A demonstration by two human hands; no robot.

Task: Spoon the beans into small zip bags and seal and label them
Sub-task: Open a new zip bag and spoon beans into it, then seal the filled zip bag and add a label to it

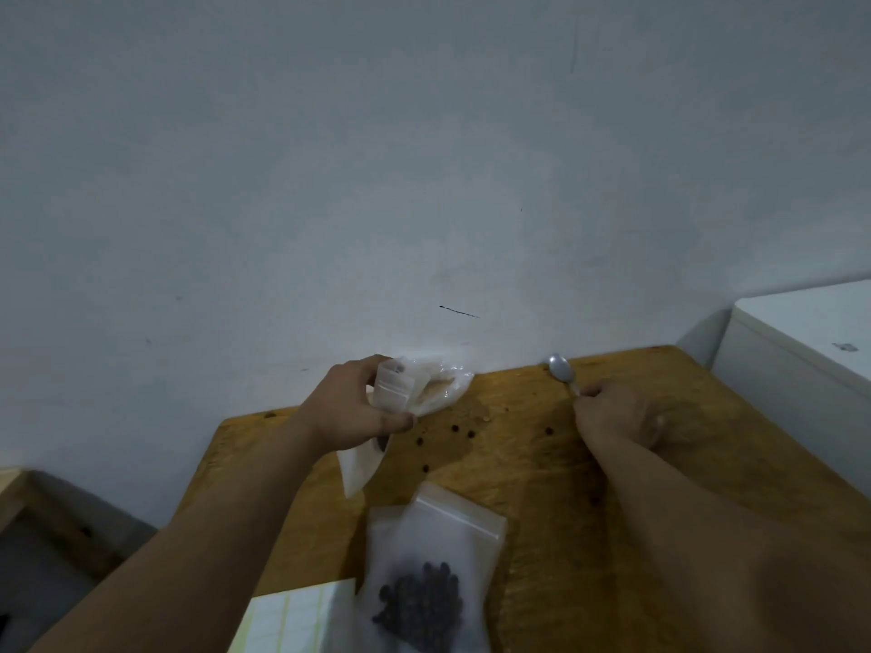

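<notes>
Gripping a small zip bag (391,388) in the curled fingers of the left hand (351,407), beyond and left of the filled bag (433,534) of beans. Pinching the spoon (560,367) by its handle with the right hand (612,414), beyond and right of that bag. Just beyond it, on the table (542,487), loose beans (455,428). Against its near-left edge, perhaps touching, a label sheet (297,619).

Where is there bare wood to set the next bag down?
Bare wood lies between the filled zip bag and the right forearm, and at the table corner beyond the right hand and spoon. Crowded: loose beans dot the middle, the left hand holds small bags, and the label sheet sits beside the filled bag.
</notes>
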